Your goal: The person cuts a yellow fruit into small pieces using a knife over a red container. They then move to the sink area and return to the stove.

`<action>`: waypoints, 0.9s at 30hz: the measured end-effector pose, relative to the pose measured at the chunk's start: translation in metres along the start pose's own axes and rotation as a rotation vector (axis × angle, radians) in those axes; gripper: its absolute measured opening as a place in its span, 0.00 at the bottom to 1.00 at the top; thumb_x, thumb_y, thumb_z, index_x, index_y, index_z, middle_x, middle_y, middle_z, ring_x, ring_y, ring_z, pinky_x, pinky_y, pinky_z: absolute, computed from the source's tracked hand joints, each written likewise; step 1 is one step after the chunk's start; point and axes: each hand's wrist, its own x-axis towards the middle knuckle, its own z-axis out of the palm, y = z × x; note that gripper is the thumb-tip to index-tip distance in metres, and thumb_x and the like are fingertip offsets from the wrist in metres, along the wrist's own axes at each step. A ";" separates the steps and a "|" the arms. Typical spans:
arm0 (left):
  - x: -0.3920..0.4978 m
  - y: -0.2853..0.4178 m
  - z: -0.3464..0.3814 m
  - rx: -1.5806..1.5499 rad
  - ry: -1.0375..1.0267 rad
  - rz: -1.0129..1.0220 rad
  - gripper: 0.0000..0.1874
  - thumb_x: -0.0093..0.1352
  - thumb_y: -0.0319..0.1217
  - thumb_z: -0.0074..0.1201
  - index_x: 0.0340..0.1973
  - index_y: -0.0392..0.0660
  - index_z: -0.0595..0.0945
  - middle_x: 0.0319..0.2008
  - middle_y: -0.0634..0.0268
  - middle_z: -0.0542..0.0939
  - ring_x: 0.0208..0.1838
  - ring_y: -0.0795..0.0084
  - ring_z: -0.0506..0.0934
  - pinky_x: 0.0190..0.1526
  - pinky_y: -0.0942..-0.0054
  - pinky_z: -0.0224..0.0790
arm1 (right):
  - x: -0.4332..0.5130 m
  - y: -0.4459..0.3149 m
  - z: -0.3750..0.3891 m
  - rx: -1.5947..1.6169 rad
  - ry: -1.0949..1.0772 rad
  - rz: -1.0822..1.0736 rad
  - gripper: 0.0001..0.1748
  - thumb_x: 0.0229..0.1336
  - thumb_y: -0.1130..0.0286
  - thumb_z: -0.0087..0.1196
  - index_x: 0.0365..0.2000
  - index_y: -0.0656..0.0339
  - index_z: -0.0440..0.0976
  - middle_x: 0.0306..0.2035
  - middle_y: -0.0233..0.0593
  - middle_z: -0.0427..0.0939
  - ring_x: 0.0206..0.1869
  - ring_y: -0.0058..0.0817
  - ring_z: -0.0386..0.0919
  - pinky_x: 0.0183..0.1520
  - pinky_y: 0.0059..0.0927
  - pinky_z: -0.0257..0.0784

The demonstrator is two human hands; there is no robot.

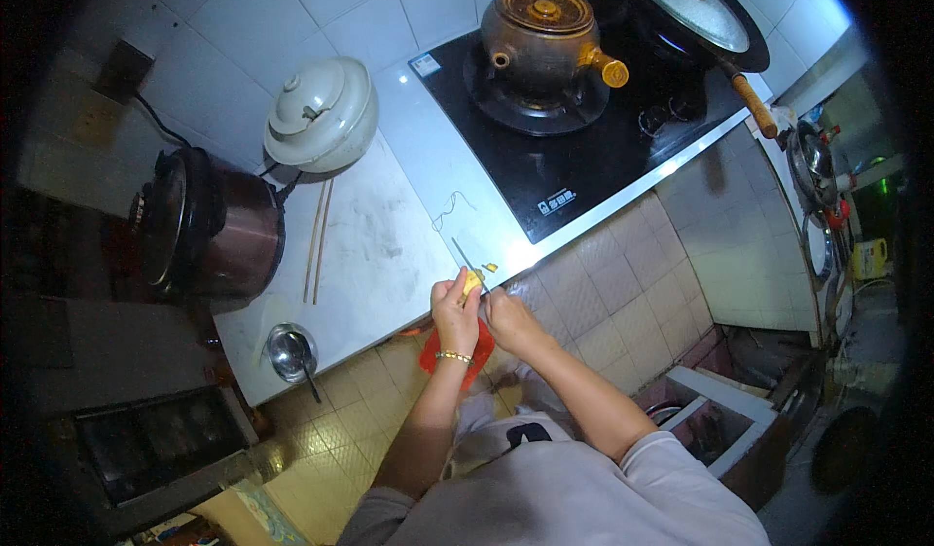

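Near the counter's front edge, my left hand grips a small yellow piece of food, perhaps ginger, between thumb and fingers. My right hand is closed on a knife, its handle hidden in the fist and its thin blade pointing up and left against the yellow piece. A small yellow scrap lies on the counter just right of the blade. Below my hands, at floor level, a red plastic container is partly hidden by my left forearm.
A clay pot and a lidded wok stand on the black gas hob. On the white counter are a lidded white pot, chopsticks, a metal bowl with a spoon and an electric cooker.
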 end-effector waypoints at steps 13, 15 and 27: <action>0.003 0.003 -0.008 -0.343 0.010 -0.269 0.22 0.56 0.24 0.61 0.47 0.41 0.78 0.31 0.60 0.72 0.27 0.69 0.75 0.34 0.73 0.70 | 0.006 0.014 0.003 -0.116 -0.052 0.118 0.16 0.60 0.67 0.38 0.30 0.73 0.67 0.29 0.68 0.74 0.35 0.61 0.74 0.39 0.55 0.69; 0.002 0.006 -0.007 -0.023 0.021 -0.081 0.23 0.54 0.24 0.62 0.47 0.41 0.78 0.32 0.58 0.73 0.29 0.66 0.75 0.35 0.71 0.70 | 0.005 0.011 0.002 -0.160 -0.056 0.124 0.15 0.59 0.68 0.38 0.31 0.73 0.67 0.29 0.68 0.74 0.35 0.61 0.75 0.39 0.54 0.70; 0.029 0.017 -0.027 -0.048 -0.286 -0.295 0.19 0.57 0.25 0.61 0.44 0.39 0.76 0.29 0.65 0.76 0.26 0.78 0.76 0.28 0.78 0.69 | 0.002 0.008 0.003 -0.287 -0.049 0.119 0.10 0.56 0.72 0.40 0.32 0.70 0.66 0.29 0.65 0.75 0.35 0.59 0.75 0.39 0.54 0.70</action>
